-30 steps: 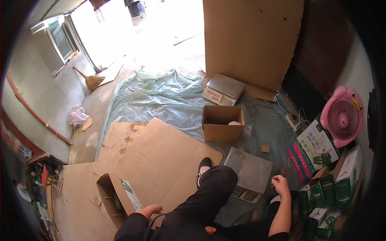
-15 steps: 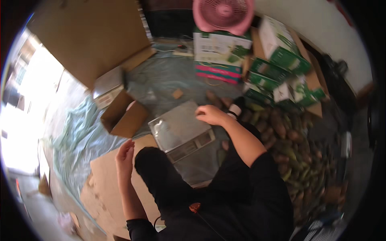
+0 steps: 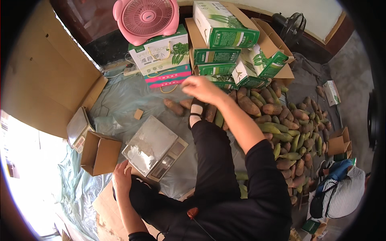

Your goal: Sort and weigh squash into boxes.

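Note:
My right hand (image 3: 201,89) is raised in front of the green-and-pink boxes, above my dark shoe (image 3: 197,109) and a few loose long radishes (image 3: 173,107). Its fingertips are blurred, and I cannot make out anything in them. My left hand (image 3: 122,179) rests by my left knee with loosely bent fingers apart, holding nothing. Between the two hands, a flat metal-topped scale (image 3: 152,144) sits on the plastic sheet with nothing on its worn plate. An open small brown carton (image 3: 100,154) stands just left of it.
A big heap of green and reddish-brown radishes (image 3: 293,134) lies to my right. Green-and-white cartons (image 3: 225,32) are stacked behind it. A pink fan (image 3: 148,18) tops another stack. A second scale (image 3: 78,124) and a tall cardboard panel (image 3: 44,68) stand left. Flattened cardboard (image 3: 110,217) lies beneath my left arm.
My view has turned toward the right, so the radish heap shows more fully. My right hand has moved from beside the scale toward the stacked boxes. My left hand is now close against my knee.

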Demonstrator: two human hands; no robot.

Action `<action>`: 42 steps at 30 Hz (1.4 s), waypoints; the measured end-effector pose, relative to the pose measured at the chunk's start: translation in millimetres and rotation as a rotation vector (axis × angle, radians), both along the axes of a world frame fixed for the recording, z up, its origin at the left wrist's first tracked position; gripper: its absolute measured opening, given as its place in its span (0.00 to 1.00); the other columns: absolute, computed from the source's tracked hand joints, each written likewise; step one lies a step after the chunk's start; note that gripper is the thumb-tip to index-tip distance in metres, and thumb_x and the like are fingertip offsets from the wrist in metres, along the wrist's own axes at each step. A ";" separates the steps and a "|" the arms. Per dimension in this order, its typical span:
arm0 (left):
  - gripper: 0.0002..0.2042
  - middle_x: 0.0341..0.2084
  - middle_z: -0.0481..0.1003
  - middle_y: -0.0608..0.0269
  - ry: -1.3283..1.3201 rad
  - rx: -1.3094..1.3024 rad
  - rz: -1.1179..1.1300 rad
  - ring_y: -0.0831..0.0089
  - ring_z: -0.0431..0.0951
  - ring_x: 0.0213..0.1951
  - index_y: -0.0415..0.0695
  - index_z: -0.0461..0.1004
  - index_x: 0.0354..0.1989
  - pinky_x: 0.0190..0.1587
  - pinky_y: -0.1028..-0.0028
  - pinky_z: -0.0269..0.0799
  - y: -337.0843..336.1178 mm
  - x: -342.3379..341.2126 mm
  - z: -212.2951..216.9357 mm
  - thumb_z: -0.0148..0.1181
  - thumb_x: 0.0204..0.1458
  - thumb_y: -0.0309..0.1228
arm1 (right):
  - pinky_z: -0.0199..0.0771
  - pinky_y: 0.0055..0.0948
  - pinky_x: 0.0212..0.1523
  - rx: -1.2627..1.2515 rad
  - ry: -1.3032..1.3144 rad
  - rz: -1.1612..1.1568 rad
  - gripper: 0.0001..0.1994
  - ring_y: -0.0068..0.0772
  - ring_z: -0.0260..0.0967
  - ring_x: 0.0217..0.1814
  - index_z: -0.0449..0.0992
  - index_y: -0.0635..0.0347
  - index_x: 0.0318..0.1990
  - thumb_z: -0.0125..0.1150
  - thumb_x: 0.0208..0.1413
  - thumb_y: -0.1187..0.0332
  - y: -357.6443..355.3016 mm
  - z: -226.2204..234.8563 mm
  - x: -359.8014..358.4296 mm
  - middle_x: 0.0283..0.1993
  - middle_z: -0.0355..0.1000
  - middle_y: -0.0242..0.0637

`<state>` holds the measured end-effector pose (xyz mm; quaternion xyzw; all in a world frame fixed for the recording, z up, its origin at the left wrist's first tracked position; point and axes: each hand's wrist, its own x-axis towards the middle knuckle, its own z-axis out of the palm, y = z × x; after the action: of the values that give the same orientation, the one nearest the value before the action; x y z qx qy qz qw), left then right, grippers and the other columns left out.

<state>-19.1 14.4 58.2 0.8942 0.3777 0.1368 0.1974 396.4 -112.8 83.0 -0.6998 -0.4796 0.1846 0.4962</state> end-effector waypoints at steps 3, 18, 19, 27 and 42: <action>0.12 0.32 0.75 0.51 0.041 0.017 -0.018 0.59 0.76 0.36 0.37 0.74 0.39 0.41 0.67 0.70 0.3 7.7 -1.3 0.56 0.43 0.22 | 0.70 0.26 0.32 -0.023 -0.014 -0.270 0.10 0.26 0.70 0.29 0.77 0.62 0.35 0.59 0.47 0.67 -39.2 -17.9 68.3 0.27 0.73 0.37; 0.12 0.29 0.74 0.50 0.083 -0.073 0.001 0.60 0.76 0.32 0.35 0.74 0.37 0.38 0.68 0.69 12.1 31.5 -15.9 0.56 0.41 0.20 | 0.70 0.29 0.37 -0.018 -0.019 -0.961 0.16 0.33 0.72 0.37 0.74 0.67 0.41 0.60 0.46 0.67 -154.8 -16.6 270.8 0.37 0.75 0.43; 0.12 0.29 0.74 0.50 0.090 -0.085 0.011 0.60 0.76 0.32 0.34 0.74 0.37 0.38 0.68 0.69 12.5 31.6 -16.7 0.56 0.41 0.20 | 0.70 0.29 0.37 -0.018 -0.020 -0.963 0.16 0.33 0.72 0.37 0.74 0.67 0.41 0.60 0.46 0.67 -153.9 -16.3 279.2 0.37 0.75 0.43; 0.11 0.28 0.74 0.51 0.166 -0.089 0.081 0.58 0.75 0.32 0.36 0.74 0.37 0.39 0.66 0.68 14.3 25.4 -10.2 0.56 0.43 0.23 | 0.65 0.31 0.51 0.179 0.046 -0.933 0.32 0.37 0.66 0.51 0.64 0.71 0.54 0.64 0.46 0.57 -103.3 2.1 302.6 0.51 0.68 0.48; 0.13 0.31 0.72 0.47 0.307 -0.108 0.106 0.48 0.72 0.37 0.43 0.74 0.41 0.42 0.58 0.67 13.5 27.1 -8.7 0.53 0.46 0.28 | 0.68 0.30 0.42 0.246 0.360 -0.639 0.24 0.28 0.70 0.43 0.74 0.62 0.46 0.62 0.48 0.53 -93.2 -2.5 326.3 0.43 0.72 0.34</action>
<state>8.0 28.0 49.6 0.8716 0.4567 -0.0116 0.1777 722.7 -206.0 80.6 -0.7056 -0.1611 0.0814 0.6853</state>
